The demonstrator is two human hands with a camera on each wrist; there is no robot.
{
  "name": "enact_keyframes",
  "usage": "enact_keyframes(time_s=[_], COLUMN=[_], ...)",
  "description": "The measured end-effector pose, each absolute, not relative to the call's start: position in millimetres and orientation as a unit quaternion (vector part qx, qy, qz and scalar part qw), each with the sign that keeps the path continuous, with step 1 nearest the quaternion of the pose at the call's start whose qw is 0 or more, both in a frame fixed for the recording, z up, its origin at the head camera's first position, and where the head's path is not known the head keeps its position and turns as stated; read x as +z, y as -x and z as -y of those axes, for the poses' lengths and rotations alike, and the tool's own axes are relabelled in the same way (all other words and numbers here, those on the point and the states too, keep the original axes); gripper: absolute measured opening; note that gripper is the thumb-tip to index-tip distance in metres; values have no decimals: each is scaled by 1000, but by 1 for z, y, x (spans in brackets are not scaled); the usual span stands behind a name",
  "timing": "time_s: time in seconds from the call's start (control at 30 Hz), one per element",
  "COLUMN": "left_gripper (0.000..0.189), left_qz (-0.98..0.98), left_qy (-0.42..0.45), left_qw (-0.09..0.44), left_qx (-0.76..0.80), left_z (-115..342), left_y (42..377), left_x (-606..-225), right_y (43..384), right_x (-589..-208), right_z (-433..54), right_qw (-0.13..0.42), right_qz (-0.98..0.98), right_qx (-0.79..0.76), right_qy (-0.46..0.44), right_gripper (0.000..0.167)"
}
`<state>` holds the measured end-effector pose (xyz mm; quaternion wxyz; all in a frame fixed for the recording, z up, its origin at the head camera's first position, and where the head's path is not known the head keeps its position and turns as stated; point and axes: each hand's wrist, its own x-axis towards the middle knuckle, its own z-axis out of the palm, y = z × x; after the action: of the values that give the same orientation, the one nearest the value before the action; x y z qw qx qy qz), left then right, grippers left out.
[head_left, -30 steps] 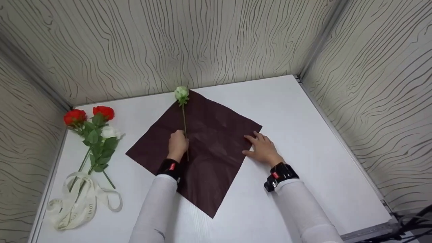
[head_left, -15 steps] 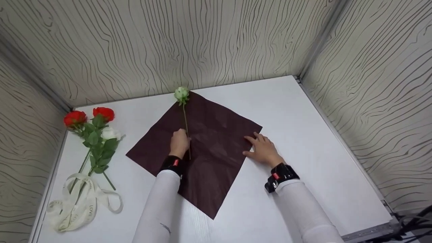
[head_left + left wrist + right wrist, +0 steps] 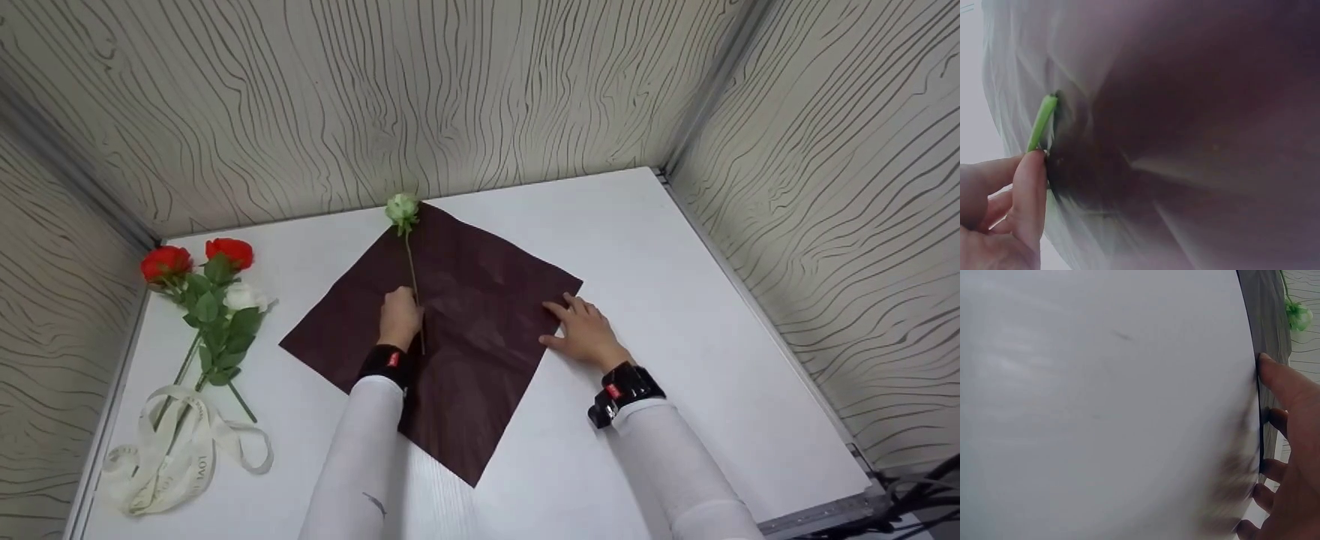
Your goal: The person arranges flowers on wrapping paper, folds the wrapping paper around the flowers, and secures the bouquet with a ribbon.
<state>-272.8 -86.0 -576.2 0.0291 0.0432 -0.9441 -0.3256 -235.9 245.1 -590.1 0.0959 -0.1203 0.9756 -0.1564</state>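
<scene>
A sheet of dark maroon wrapping paper (image 3: 487, 300) lies on the white table, turned like a diamond. My left hand (image 3: 399, 319) pinches the green stem of a white-green rose (image 3: 403, 208), whose head reaches the sheet's far corner. In the left wrist view, thumb and fingers close on the stem (image 3: 1042, 121) near its cut end. My right hand (image 3: 589, 332) is spread at the sheet's right edge, fingertips touching it. The right wrist view shows those separated fingers (image 3: 1280, 379) along the paper edge.
Two red roses (image 3: 166, 262) and a white rose (image 3: 244, 295) with leafy stems lie at the table's left. A loosely looped cream ribbon (image 3: 176, 465) with printed letters covers the stem ends. Patterned panels (image 3: 420, 97) rise behind and beside the table (image 3: 720, 352).
My left hand has shifted slightly to the right and away from me, with the lower stem tilting rightward. The right hand stays in place.
</scene>
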Motion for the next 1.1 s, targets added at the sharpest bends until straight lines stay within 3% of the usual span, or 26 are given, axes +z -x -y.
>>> enact_keyframes(time_s=[0.47, 0.7, 1.1], left_gripper=[23, 33, 28], left_qz=[954, 950, 913], left_qy=[-63, -104, -306], left_qw=[6, 51, 111], left_qx=[-292, -291, -246], left_z=[102, 173, 286], left_y=[259, 230, 180], left_x=[-575, -566, -560], right_y=[232, 233, 236], right_x=[-592, -589, -589], right_z=[-247, -244, -245], right_qw=[105, 102, 98], right_qz=[-974, -974, -977], right_qx=[-164, -160, -146], right_qy=[115, 121, 121], right_gripper=[70, 69, 70])
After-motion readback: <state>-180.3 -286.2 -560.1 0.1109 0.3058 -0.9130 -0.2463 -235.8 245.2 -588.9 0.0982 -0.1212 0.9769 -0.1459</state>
